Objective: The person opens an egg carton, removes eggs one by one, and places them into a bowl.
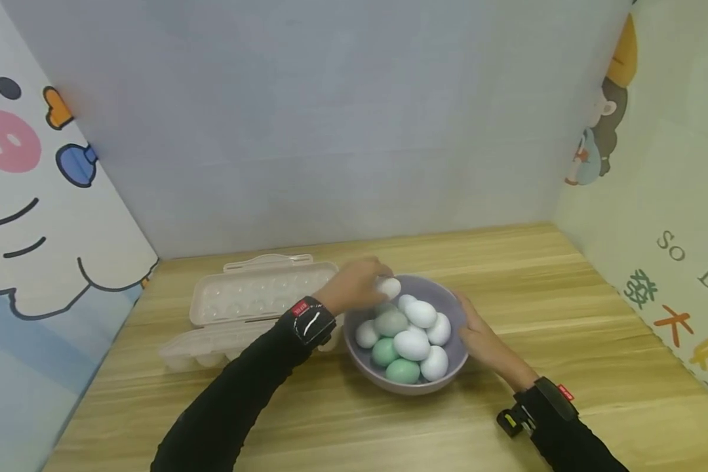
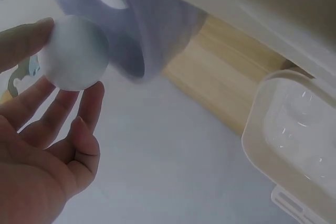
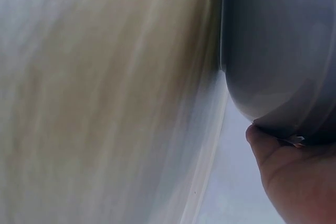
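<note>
Between the thumb and fingertips of my left hand is a white egg, held over the far left rim of a purple-grey bowl. Inside the bowl lie several white eggs, green eggs and a greyish egg. My right hand holds the bowl by its right side. In the right wrist view, one digit presses against the bowl's outer wall; the other fingers are mostly hidden there.
An opened plastic egg carton lies left of the bowl, its back half showing rounded hollows. My left forearm crosses part of its front half. A plain wall stands behind the wood-grain table, with printed panels at both sides.
</note>
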### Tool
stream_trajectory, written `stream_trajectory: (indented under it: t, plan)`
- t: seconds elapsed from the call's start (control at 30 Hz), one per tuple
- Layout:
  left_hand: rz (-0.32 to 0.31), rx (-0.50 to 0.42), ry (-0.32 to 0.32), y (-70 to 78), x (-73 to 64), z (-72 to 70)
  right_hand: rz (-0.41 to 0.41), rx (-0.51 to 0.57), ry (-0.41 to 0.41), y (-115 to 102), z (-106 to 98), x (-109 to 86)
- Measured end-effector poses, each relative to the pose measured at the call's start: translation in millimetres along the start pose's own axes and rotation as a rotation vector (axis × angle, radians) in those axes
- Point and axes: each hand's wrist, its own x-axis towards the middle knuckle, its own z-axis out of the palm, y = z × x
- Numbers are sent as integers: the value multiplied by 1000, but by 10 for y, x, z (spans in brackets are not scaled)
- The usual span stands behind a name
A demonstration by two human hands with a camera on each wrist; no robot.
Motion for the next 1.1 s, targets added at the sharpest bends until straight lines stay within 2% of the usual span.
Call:
stream_trajectory:
  t: [0.23, 0.43, 0.5, 0.67, 0.77, 0.97, 1.1]
  plan:
    - [28, 15, -51, 40, 12, 99, 6, -5, -6, -14, 48, 14]
    - [-10, 40, -127, 110, 5, 117, -3, -11, -12, -30, 56, 19]
    - [-25, 72, -138, 116, 8, 124, -8, -7, -19, -33, 59, 26]
    - [-43, 232, -147, 110, 22, 170, -9, -6, -30, -39, 71, 45]
    - [-61, 272, -152, 113, 5, 179, -13, -11, -30, -40, 86, 62]
    - [-59, 230, -150, 101, -68, 150, -16, -27, -29, -10, 108, 103]
    - [-57, 184, -140, 100, -124, 53, -19, -41, -41, 16, 92, 129]
